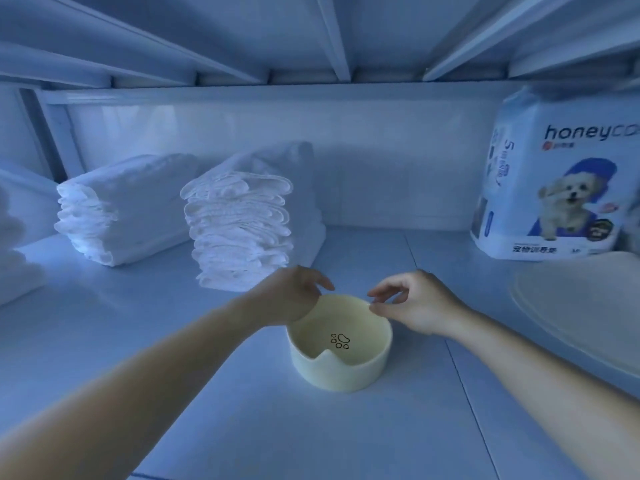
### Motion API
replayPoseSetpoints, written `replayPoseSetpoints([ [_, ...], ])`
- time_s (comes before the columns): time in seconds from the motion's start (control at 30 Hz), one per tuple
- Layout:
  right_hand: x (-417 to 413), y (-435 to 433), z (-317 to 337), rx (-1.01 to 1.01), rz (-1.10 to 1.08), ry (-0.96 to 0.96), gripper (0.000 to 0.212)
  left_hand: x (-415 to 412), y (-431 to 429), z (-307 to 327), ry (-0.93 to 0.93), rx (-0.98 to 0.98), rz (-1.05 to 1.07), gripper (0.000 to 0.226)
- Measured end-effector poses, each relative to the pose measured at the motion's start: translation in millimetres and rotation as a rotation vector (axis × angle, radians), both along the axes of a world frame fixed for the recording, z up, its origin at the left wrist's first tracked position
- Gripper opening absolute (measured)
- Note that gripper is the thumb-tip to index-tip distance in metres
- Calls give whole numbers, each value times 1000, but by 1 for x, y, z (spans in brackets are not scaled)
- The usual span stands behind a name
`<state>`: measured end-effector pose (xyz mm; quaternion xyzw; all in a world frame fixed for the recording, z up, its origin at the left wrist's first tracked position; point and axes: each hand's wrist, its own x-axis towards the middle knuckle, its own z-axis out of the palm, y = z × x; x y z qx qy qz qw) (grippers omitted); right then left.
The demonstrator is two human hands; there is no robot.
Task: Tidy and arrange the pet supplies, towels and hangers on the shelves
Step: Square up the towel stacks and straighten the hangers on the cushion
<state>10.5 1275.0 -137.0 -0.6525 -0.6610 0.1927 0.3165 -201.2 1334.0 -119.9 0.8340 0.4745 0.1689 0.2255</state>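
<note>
A cream pet bowl [341,372] with a black paw print inside and a notched rim stands on the white shelf [207,393], near the middle. My left hand [287,296] lies over the bowl's far left rim, fingers loosely bent. My right hand [415,303] is at the far right rim with its thumb tip touching the edge and the index finger just above it, not closed on it. Two stacks of folded white towels [239,233] [117,209] stand behind the bowl to the left. A pack of pet training pads [554,188] with a dog picture stands at the back right.
A large cream rounded item [581,306] lies at the right edge, in front of the pad pack. More white towels [14,265] show at the far left. The underside of the shelf above [311,36] hangs low overhead. A back panel closes the shelf.
</note>
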Motion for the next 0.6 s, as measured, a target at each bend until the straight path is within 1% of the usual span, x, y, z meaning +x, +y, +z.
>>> replayPoseSetpoints([
  [0.07,23,-4,0,2,-85,26,13,21,-1,1,-123,-136,-77,28],
  [0.1,33,-6,0,3,-124,37,12,30,-1,0,-146,-162,-112,25],
  [0.2,56,-15,1,26,-224,67,15,51,-1,-2,-131,-139,-224,21],
  [0.3,68,-27,3,62,-269,79,15,60,-2,-4,-143,-149,-341,18],
  [0.43,72,-50,10,96,-187,75,12,54,-1,-6,-161,-123,-470,14],
  [0.53,69,-64,14,92,-81,105,10,45,3,-3,-184,-95,-526,24],
  [0.6,66,-66,14,79,-29,122,11,42,5,-1,-237,-113,-547,23],
])
